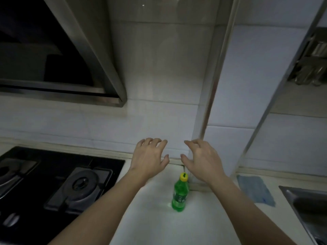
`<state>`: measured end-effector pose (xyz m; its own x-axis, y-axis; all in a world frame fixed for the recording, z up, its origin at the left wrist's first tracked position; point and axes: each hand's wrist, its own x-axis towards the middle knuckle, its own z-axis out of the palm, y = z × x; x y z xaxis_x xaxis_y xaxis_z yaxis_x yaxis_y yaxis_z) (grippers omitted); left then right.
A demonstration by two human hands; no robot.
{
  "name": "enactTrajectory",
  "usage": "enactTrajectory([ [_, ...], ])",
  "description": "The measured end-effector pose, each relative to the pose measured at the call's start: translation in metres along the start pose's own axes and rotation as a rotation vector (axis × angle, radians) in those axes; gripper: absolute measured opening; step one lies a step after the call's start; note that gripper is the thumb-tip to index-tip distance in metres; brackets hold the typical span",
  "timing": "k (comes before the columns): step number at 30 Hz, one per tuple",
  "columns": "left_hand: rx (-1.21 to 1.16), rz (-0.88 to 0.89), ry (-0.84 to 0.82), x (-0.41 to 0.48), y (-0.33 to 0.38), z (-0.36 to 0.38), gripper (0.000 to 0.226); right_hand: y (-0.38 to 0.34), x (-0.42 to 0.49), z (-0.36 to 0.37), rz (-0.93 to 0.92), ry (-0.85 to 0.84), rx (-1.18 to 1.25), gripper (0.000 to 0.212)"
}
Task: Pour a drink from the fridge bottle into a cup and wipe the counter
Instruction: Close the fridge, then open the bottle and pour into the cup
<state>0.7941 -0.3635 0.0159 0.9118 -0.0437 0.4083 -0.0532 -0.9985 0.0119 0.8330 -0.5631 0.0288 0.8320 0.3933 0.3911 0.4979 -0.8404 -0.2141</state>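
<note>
Both hands were held raised over the white counter (159,220), the left hand (150,156) and right hand (201,160) side by side and apart, fingers spread and loosely bent, nothing gripped by either. The bottle (179,194), of clear green plastic with a yellow cap (184,176) in place, was stood upright on the counter below and between the wrists, nearer the right one and close to the corner of the tiled wall (159,85). No cup was to be seen, so the pouring was judged not yet begun; a cup would probably have to be brought first. For a clean pour, the ribbed, slightly waisted body was thought best taken low around its middle by one hand while the cap was twisted off by the other, the thin plastic being likely to buckle and spurt if squeezed hard. A soft blue cloth (254,190), laid flat and rumpled at one edge, was kept on the counter to the right, just beside the steel sink (304,207), ready for the wiping. A glossy black hob (58,183) with round metal burners was set to the left, under a brushed-steel hood (76,55).
</note>
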Motion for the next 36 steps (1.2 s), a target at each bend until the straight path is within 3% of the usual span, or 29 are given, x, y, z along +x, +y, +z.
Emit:
enactTrajectory([
  [10,0.127,-0.274,-0.032,-0.060,-0.025,-0.039,0.058,-0.059,0.003,0.005,-0.267,-0.066,0.109,0.054],
  [19,0.257,-0.593,-0.037,-0.167,-0.025,-0.082,0.053,-0.132,-0.033,0.025,-0.609,-0.147,0.237,0.050],
  [36,0.462,-1.161,-0.052,-0.426,-0.064,-0.176,0.053,-0.354,-0.162,0.049,-1.124,-0.339,0.415,0.051],
])
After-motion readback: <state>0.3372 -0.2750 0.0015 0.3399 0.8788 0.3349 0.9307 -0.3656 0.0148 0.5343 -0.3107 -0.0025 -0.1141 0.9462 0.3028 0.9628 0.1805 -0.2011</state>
